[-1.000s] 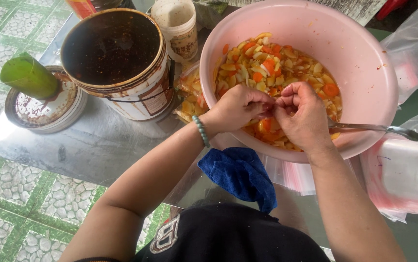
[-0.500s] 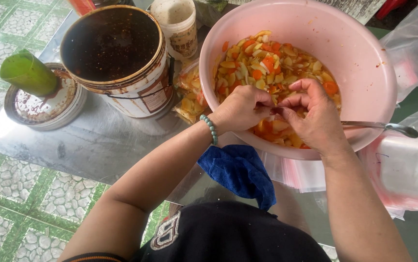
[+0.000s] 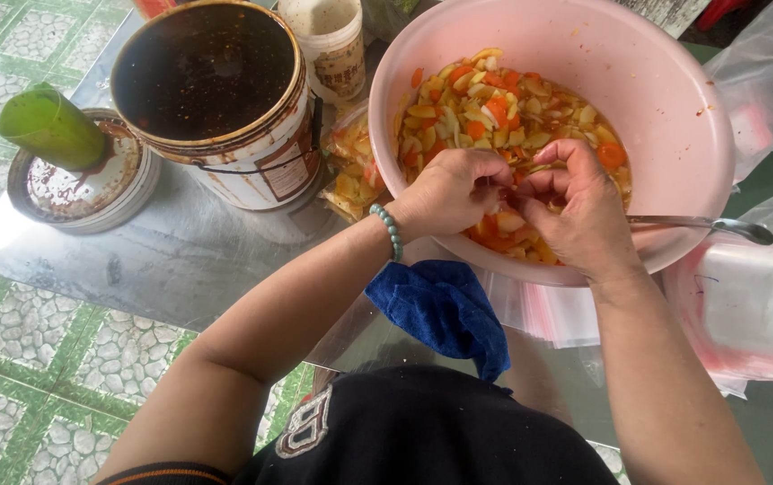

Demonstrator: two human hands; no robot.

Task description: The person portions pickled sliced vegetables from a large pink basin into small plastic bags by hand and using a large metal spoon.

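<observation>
A big pink bowl (image 3: pixel 674 117) holds a chopped mix of pale yellow and orange pieces (image 3: pixel 494 108). Both my hands are over the mix at the bowl's near side. My left hand (image 3: pixel 445 193), with a green bead bracelet on the wrist, has its fingers curled. My right hand (image 3: pixel 579 211) faces it with fingers bent. The fingertips of both hands meet and pinch together. I cannot see whether anything is between them. A metal spoon (image 3: pixel 719 224) lies across the bowl's right rim, behind my right hand.
Left of the bowl stand a rusty tin bucket of dark liquid (image 3: pixel 211 81) and a white cup (image 3: pixel 328 40). A filled clear bag (image 3: pixel 350 171) lies between them. A green pestle (image 3: pixel 49 126) rests on a lid. Clear bags (image 3: pixel 539 314) and a blue cloth (image 3: pixel 445 310) lie near me.
My hands have stayed over the near side of the mix. The fingers have shifted slightly against each other, and the right hand has turned a little.
</observation>
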